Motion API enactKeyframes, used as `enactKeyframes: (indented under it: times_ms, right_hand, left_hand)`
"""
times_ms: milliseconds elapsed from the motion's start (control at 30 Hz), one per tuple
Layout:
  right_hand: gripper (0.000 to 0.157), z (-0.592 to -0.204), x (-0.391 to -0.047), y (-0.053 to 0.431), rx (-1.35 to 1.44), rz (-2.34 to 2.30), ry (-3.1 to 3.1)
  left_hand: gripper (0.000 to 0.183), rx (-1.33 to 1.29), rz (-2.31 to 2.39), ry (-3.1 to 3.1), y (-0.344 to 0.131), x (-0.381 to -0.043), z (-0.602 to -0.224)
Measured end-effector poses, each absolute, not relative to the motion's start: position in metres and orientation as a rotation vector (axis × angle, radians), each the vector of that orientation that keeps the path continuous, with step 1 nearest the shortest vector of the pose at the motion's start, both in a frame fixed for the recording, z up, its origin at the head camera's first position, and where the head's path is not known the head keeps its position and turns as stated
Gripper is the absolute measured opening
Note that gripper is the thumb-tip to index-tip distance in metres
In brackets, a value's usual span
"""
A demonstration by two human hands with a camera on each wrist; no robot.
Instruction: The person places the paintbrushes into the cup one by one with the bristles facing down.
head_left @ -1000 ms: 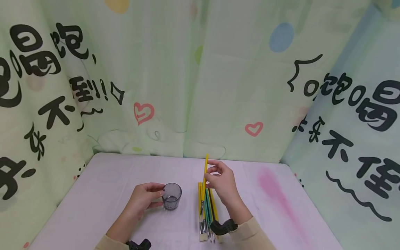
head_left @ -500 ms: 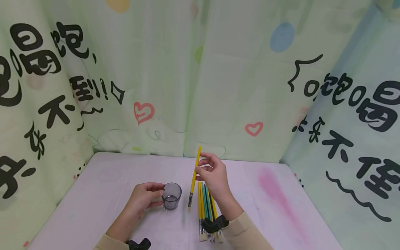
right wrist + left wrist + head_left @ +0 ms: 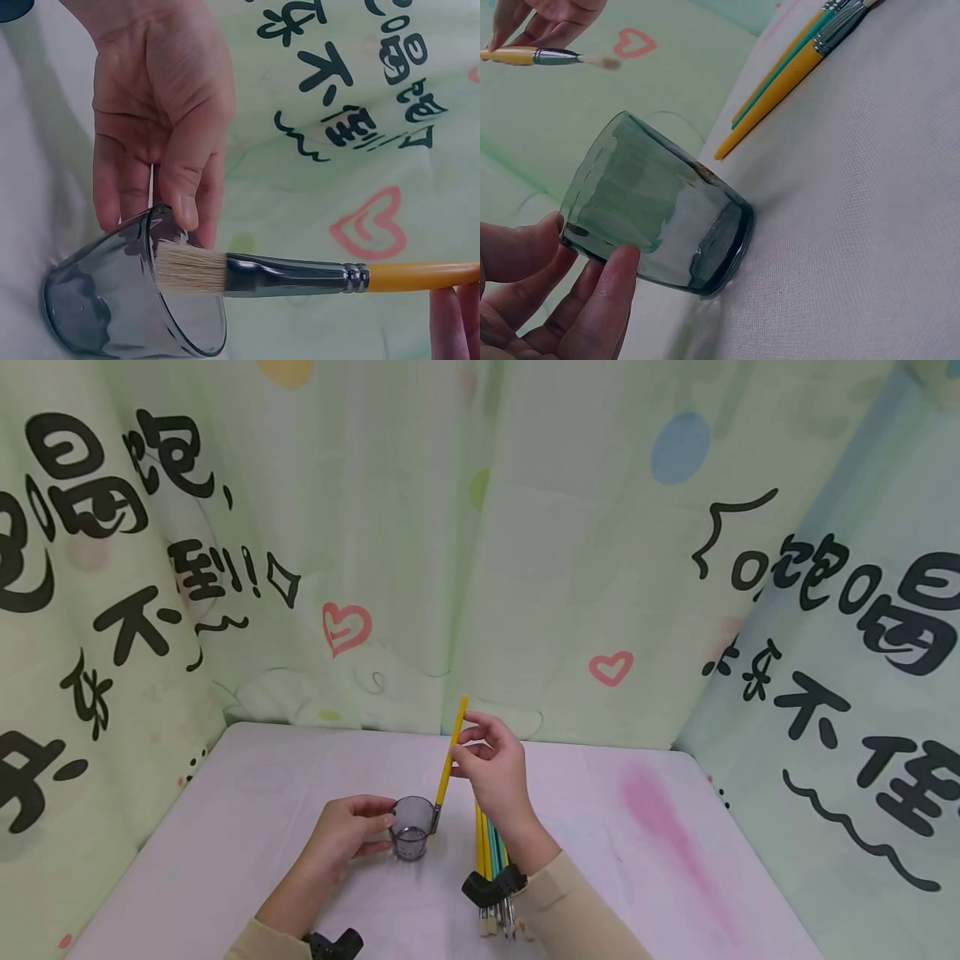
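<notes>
Just left of lower centre in the head view, I see the glass (image 3: 411, 831) standing on the counter (image 3: 615, 860), its left side pinched by the left hand (image 3: 348, 828), probably for steadiness. The right hand (image 3: 492, 762) grips one brush (image 3: 447, 768) well above its bristles (image 3: 191, 268), presumably keeping them free near the glass. Other brushes (image 3: 490, 847) lie at bottom centre.

Down on the pale, pink-smeared counter (image 3: 262, 777), brushes (image 3: 487, 852) lie side by side, and the glass (image 3: 410, 833), it seems, stands upright nearby!

soft, dim light, faint shadows across the tablecloth (image 3: 885, 225)
</notes>
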State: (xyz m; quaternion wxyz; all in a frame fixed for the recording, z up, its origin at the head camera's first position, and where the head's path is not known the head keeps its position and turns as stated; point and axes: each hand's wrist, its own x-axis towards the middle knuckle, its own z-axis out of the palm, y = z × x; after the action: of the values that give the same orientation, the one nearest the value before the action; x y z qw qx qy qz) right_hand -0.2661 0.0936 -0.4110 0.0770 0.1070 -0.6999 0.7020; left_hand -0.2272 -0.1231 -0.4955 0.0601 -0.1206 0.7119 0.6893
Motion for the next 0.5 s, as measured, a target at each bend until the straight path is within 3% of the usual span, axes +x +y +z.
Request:
enactKeyframes:
  times_ms: [500]
  right_hand:
    - [0.044,-0.413,-0.271,0.065,0.377,2.123,-2.012]
  left_hand:
    - [0.03,-0.388,2.067,2.153,-0.124,-0.227,-0.494]
